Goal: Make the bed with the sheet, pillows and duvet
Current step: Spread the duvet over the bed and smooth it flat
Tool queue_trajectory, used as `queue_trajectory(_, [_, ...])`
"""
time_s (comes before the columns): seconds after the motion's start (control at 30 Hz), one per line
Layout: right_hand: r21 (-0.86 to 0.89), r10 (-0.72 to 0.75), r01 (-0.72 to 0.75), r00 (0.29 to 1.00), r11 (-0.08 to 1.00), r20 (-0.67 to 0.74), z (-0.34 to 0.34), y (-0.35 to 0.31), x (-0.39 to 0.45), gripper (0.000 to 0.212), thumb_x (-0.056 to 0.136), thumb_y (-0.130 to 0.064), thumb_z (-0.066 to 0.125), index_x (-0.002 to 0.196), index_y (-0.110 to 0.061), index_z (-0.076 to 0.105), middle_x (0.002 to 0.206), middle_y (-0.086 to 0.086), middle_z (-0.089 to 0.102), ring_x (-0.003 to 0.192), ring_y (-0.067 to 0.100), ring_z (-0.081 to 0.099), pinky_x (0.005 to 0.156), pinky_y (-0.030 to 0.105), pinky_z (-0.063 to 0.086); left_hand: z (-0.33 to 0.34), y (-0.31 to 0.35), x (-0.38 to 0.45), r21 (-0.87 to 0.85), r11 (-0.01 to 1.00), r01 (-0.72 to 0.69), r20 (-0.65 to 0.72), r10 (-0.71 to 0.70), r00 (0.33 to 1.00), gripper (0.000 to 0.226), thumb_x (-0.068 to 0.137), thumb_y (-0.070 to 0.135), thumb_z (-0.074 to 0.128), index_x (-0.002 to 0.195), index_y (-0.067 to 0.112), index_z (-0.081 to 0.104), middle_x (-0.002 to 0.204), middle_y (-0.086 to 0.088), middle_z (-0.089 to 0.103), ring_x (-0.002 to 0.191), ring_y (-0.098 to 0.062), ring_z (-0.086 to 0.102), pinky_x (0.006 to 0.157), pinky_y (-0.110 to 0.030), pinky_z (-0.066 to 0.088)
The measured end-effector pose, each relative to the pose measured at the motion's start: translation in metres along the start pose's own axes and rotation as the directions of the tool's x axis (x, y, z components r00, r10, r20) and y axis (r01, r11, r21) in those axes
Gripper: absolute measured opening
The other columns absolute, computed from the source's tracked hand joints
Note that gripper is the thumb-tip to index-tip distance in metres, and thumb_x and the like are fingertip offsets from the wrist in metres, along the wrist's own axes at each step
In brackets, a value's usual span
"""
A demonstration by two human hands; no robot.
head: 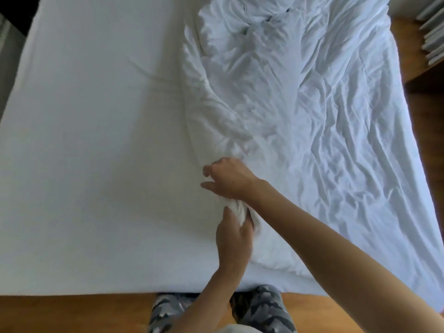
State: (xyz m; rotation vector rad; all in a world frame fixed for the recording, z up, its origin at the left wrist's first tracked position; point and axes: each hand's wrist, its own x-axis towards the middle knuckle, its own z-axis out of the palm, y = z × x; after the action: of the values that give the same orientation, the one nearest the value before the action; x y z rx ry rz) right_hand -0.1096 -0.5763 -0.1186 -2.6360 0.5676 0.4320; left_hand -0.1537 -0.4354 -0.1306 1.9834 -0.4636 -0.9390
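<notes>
A white duvet [312, 111] lies crumpled over the right half of the bed, bunched up at the far end. A smooth white sheet [96, 140] covers the mattress on the left. My left hand [234, 234] grips a twisted bunch of the duvet's left edge near the bed's near side. Just beyond it, my right hand [228, 180] holds the same edge with curled fingers. No pillows are in view.
A wooden bed frame edge [72, 311] runs along the near side, with my patterned trousers [259, 308] against it. Wood floor and a stack of grey slats [432, 37] lie at the far right. A dark gap [12, 18] borders the bed's left.
</notes>
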Motion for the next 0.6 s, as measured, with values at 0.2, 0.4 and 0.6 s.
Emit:
queue_trajectory(0.2, [-0.462, 0.083, 0.094, 0.934, 0.882, 0.349, 0.026, 0.009, 0.015, 0.050, 0.080, -0.060, 0.063, 0.107, -0.017, 0.064, 0.104, 0.000, 0.066, 0.102, 0.022, 0.061, 0.085, 0.032, 0.043, 0.005, -0.027, 0.006, -0.079, 0.994, -0.077, 0.239, 0.094, 0.967, 0.014, 0.092, 0.024, 0.061, 0.101, 0.017, 0.053, 0.067, 0.003, 0.052, 0.057, -0.006, 0.049, 0.056, -0.021, 0.040])
queue_trajectory(0.4, [-0.395, 0.216, -0.014, 0.854, 0.919, 0.473, 0.039, 0.071, -0.017, 0.005, 0.087, -0.025, 0.059, 0.089, -0.020, 0.060, 0.094, -0.002, 0.063, 0.098, 0.025, 0.063, 0.072, 0.029, 0.042, -0.016, -0.059, 0.031, 0.072, 0.996, -0.060, 0.364, 0.030, 0.931, 0.036, 0.086, 0.036, 0.053, 0.121, 0.028, 0.059, 0.099, 0.010, 0.065, 0.092, -0.009, 0.062, 0.080, -0.026, 0.050])
queue_trajectory(0.6, [-0.116, 0.255, -0.231, 0.921, 0.966, 0.295, 0.045, 0.102, -0.076, 0.021, 0.088, -0.027, 0.058, 0.071, -0.023, 0.045, 0.077, -0.004, 0.054, 0.087, 0.019, 0.052, 0.062, 0.029, 0.039, -0.022, -0.092, 0.090, 0.611, 0.736, -0.291, 0.342, 0.086, 0.936, 0.075, 0.087, 0.022, 0.067, 0.151, 0.019, 0.028, 0.145, -0.010, 0.038, 0.134, -0.029, 0.036, 0.099, -0.039, 0.040])
